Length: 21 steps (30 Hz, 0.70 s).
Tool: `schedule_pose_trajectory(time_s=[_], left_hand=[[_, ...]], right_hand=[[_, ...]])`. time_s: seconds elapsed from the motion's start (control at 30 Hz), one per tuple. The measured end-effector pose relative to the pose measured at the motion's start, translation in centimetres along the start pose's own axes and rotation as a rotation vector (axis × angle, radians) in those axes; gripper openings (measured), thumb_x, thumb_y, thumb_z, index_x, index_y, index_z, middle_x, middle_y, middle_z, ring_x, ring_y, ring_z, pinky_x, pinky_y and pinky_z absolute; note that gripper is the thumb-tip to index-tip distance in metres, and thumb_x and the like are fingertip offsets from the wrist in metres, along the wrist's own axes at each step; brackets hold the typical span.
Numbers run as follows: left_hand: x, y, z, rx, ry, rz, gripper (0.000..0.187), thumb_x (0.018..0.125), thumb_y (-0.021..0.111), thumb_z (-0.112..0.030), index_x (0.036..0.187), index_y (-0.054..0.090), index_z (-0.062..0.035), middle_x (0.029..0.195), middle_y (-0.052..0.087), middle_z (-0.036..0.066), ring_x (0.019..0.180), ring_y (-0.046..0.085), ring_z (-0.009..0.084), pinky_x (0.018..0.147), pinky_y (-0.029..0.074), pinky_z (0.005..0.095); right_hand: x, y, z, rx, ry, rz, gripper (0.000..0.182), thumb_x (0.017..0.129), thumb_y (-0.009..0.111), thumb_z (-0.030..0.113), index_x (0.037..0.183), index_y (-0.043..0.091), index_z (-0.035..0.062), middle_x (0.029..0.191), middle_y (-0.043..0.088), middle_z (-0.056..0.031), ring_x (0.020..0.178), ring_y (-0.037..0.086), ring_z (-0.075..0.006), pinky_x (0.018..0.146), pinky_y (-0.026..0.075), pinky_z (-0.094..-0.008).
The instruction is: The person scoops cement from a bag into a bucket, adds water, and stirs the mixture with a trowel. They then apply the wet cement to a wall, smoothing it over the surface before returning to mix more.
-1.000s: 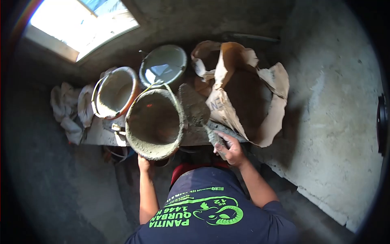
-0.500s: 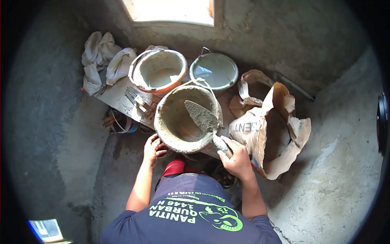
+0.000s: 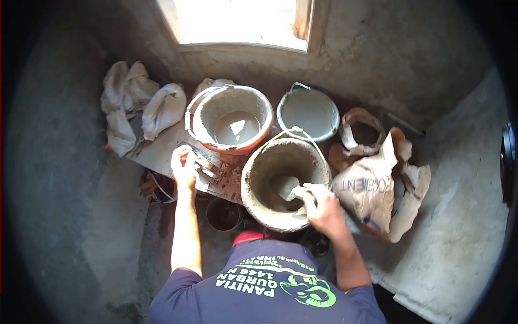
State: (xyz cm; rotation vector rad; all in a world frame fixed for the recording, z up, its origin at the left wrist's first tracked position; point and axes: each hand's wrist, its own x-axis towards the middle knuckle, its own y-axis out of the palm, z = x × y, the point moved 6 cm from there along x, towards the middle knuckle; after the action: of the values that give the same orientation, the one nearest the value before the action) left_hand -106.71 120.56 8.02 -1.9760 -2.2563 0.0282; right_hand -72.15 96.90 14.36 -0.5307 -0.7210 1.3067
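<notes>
My right hand (image 3: pixel 324 209) is closed around the handle of a trowel (image 3: pixel 288 188), whose blade is down inside a mortar-crusted bucket (image 3: pixel 251 202). The bucket stands in front of me with its wire handle resting toward the far side. My left hand (image 3: pixel 184 164) is raised over the board, at the left end of some wooden-handled tools (image 3: pixel 209 168). Its fingers are bent and apart, with nothing visible in them; glare blurs their tips.
An orange bucket (image 3: pixel 266 131) and a dark-rimmed bucket (image 3: pixel 334 127) hold cloudy liquid. A torn cement bag (image 3: pixel 367 191) lies right, pale sacks (image 3: pixel 164 110) lie left on the board (image 3: pixel 167 140). A dark round container (image 3: pixel 224 215) sits below. Walls and a window opening (image 3: pixel 243 21) are ahead.
My left hand left the bucket's near rim and moved up and left to the tools. The trowel, which lay raised across the bucket's mouth with mortar on it, is now lowered inside.
</notes>
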Motion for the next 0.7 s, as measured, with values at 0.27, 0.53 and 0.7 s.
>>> schedule_pose_trajectory(time_s=[0.27,0.53,0.7], left_hand=[[15.3,-0.7,0.4,0.253,0.274,0.079,0.030,0.092,0.068,-0.013,0.120,0.064,-0.0021,0.117,0.067,0.010,0.101,0.063,0.0207,0.094,0.048,0.0344],[22.8,7.1,-1.1,0.466,0.354,0.376,0.047,0.090,0.073,-0.031,0.127,0.062,-0.0046,0.122,0.067,0.017,0.097,0.068,0.0238,0.091,0.052,0.0355],[25.9,14.8,-0.1,0.615,0.436,0.595,0.057,0.091,0.066,-0.050,0.126,0.064,-0.0053,0.125,0.067,0.021,0.115,0.065,0.0368,0.099,0.050,0.0405]], right_hand=[[2.2,-2.0,-0.3,-0.173,0.525,-0.471,0.038,0.087,0.067,0.007,0.124,0.063,-0.0011,0.117,0.064,-0.0232,0.092,0.067,-0.0410,0.082,0.055,-0.0441],[3.9,11.0,10.6,0.683,0.533,-0.054,0.031,0.089,0.069,0.008,0.119,0.066,-0.0018,0.103,0.070,-0.0104,0.079,0.066,-0.0098,0.067,0.055,-0.0265],[8.9,21.4,10.3,1.372,0.744,-0.058,0.064,0.099,0.058,0.017,0.152,0.028,-0.0017,0.124,0.059,-0.0195,0.101,0.063,-0.0222,0.089,0.057,-0.0388]])
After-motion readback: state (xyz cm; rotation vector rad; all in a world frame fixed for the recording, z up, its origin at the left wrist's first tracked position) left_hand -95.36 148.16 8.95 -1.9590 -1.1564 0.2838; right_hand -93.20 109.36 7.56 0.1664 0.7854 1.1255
